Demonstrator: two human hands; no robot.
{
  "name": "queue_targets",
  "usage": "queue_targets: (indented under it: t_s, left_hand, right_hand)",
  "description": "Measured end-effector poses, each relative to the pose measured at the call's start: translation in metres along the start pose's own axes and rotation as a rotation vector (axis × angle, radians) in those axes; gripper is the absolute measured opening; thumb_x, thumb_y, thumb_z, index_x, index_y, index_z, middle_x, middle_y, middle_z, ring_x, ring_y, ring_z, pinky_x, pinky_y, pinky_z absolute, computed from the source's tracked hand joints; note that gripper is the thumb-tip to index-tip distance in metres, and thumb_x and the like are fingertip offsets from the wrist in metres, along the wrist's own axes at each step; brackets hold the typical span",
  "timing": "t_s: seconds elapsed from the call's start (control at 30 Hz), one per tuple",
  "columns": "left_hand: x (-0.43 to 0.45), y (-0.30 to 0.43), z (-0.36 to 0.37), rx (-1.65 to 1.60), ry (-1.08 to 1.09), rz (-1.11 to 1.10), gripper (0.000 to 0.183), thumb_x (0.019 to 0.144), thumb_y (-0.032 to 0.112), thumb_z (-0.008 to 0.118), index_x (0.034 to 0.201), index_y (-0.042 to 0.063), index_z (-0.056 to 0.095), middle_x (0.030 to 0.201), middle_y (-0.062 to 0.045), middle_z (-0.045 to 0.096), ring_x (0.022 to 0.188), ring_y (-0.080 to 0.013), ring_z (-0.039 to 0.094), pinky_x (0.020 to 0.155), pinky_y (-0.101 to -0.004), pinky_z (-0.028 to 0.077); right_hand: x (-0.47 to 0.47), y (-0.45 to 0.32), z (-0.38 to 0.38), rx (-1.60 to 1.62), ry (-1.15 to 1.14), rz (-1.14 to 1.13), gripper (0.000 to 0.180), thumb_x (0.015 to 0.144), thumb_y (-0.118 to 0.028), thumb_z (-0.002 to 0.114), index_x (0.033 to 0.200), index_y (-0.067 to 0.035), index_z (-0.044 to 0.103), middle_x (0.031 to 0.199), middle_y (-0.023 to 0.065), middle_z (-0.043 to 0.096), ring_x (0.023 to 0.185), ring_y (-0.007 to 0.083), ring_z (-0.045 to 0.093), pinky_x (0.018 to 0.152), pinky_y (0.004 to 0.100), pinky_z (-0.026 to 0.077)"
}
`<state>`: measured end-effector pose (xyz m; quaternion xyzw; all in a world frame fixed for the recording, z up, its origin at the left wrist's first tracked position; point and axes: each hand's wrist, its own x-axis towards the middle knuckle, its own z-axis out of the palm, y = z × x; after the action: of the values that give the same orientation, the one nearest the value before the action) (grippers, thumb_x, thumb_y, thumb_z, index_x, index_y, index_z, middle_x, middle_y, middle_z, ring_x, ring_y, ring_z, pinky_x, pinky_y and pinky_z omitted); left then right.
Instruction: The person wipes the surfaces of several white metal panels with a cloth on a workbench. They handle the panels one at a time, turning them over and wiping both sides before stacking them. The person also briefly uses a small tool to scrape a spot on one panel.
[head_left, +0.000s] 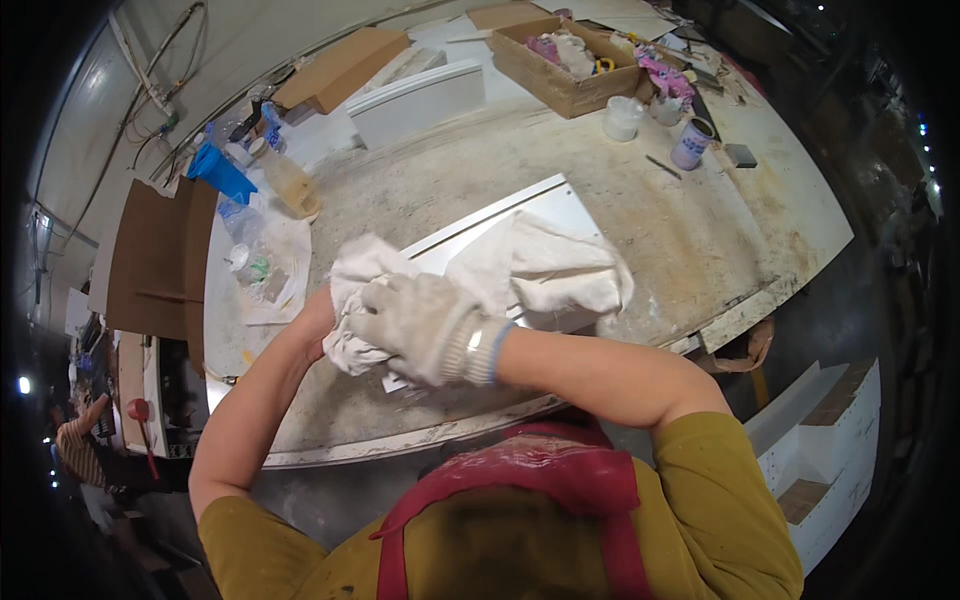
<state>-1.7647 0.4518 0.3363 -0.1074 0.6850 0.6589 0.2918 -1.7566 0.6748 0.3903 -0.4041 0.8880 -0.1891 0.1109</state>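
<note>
A white panel or shallow box with a dark groove along its far edge lies on the stained worktable in front of me. A white cloth is draped over much of it and bunches up at its left end. My right hand, in a knitted cotton glove, presses on the bunched cloth with bent fingers. My left hand is at the left side of the same bunch; the cloth and the right glove hide its fingers, so its hold cannot be told.
Further back stand a cardboard box of rags, a white plastic tub, a printed can and a white drawer-like box. To the left are a blue jug and a plastic bottle. A person is far left.
</note>
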Motion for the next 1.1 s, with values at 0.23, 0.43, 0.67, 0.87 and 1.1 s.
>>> queue_targets:
  t_s: [0.23,0.43,0.67,0.87,1.1]
  left_hand:
    - [0.003,-0.017,-0.006,-0.049,0.057,0.048,0.025,0.103,0.028,0.050,0.115,0.008,0.057,0.101,-0.005,0.065,0.085,-0.0142,0.069,0.079,-0.0319,0.059]
    - [-0.012,0.019,-0.002,0.599,0.088,0.111,0.034,0.101,0.034,0.054,0.118,0.005,0.059,0.099,-0.009,0.065,0.082,-0.0178,0.067,0.076,-0.0341,0.056]
    - [0.046,0.054,0.040,1.194,-0.006,0.489,0.050,0.091,0.035,0.066,0.126,0.001,0.057,0.115,-0.016,0.063,0.107,-0.0283,0.060,0.093,-0.0373,0.047]
    - [0.113,0.074,0.081,0.897,-0.206,0.177,0.057,0.087,0.028,0.067,0.135,0.002,0.050,0.116,-0.016,0.062,0.109,-0.0271,0.057,0.097,-0.0355,0.042]
    - [0.118,0.088,0.090,1.028,-0.349,0.178,0.066,0.083,0.031,0.071,0.136,-0.001,0.048,0.118,-0.017,0.058,0.108,-0.0260,0.055,0.095,-0.0344,0.042]
  right_hand:
    - [-0.071,0.175,-0.036,-0.191,0.320,0.577,0.047,0.083,-0.030,0.069,0.126,-0.011,0.062,0.118,0.0203,0.062,0.110,0.0366,0.060,0.099,0.0423,0.047]
    - [-0.113,0.201,-0.033,0.131,0.700,0.837,0.045,0.086,-0.030,0.066,0.126,-0.009,0.063,0.121,0.0204,0.065,0.113,0.0338,0.063,0.095,0.0387,0.049]
    - [-0.100,0.142,-0.011,-0.095,0.568,0.534,0.049,0.086,-0.006,0.061,0.135,-0.003,0.053,0.122,0.0185,0.057,0.109,0.0335,0.060,0.097,0.0393,0.048]
    - [-0.097,0.150,-0.006,-0.061,0.621,0.517,0.047,0.088,-0.014,0.062,0.133,-0.003,0.055,0.122,0.0207,0.057,0.111,0.0372,0.058,0.099,0.0413,0.047]
    - [-0.100,0.171,0.012,-0.081,0.708,0.403,0.047,0.088,-0.017,0.064,0.133,-0.005,0.055,0.120,0.0205,0.058,0.109,0.0381,0.058,0.097,0.0420,0.047]
